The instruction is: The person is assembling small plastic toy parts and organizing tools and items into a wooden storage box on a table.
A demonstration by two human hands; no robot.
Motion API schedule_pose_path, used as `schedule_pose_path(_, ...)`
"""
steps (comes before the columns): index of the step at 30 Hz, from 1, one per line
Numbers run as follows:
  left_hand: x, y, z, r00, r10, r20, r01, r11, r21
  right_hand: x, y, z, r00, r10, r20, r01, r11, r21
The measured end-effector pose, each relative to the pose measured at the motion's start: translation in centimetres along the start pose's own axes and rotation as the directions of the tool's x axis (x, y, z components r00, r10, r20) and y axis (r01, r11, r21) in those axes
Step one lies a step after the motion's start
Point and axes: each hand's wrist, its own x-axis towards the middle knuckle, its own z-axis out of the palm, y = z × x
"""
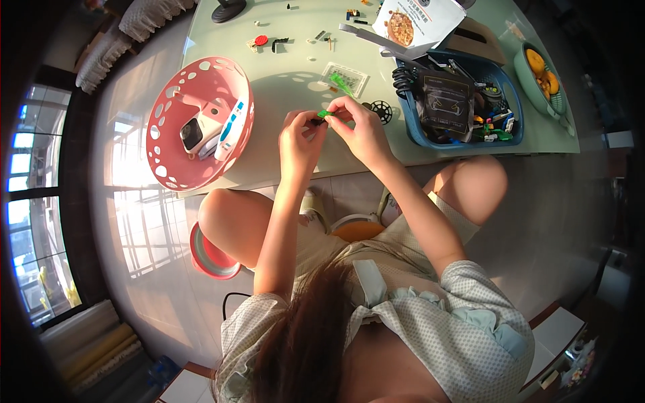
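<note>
Over the near part of the table, my left hand [299, 144] and my right hand [367, 136] meet fingertip to fingertip. Between them is a small green toy building piece [325, 113], pinched by my right fingers. A small dark piece [316, 122] shows at my left fingertips, against the green one; whether they are joined cannot be made out. Just beyond lies a pale flat plate [356, 75] with a bright green translucent piece [340, 83] on it. A round black spoked piece [382, 112] rests to the right of my right hand.
On the left, a pink basket [156, 127] holds a phone and other items. A blue bin [418, 138] crammed with parts stands right, near a green basket [531, 84] of orange fruit. Behind are a white printed package [430, 20], a red piece [261, 40] and several loose bits.
</note>
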Motion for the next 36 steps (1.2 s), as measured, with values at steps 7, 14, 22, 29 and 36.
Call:
schedule_pose_path(7,-0.6,0.9,-0.1,1.000,0.006,-0.023,-0.007,0.999,-0.046,-1.0,-0.5,-0.8,0.998,-0.019,-0.063,0.021,0.999,0.033)
schedule_pose_path(14,-0.9,2.9,-0.8,1.000,0.021,0.023,-0.023,0.997,0.079,-2.7,-1.9,-2.4,0.965,-0.256,-0.059,0.221,0.913,-0.344)
schedule_pose_path(22,-0.7,10.2,1.9,0.983,0.117,0.143,-0.121,0.992,0.023,-6.0,-7.1,-9.4,0.966,-0.174,-0.190,0.124,0.961,-0.248)
schedule_pose_path(29,0.0,13.4,5.5,0.917,0.244,0.314,-0.294,0.948,0.119,-6.9,-6.9,-16.2,0.895,-0.056,-0.442,-0.065,0.965,-0.254)
schedule_pose_path(36,0.0,12.9,6.4,0.920,0.247,0.304,-0.282,0.956,0.078,-6.3,-5.8,-17.1,0.916,0.011,-0.400,-0.109,0.969,-0.223)
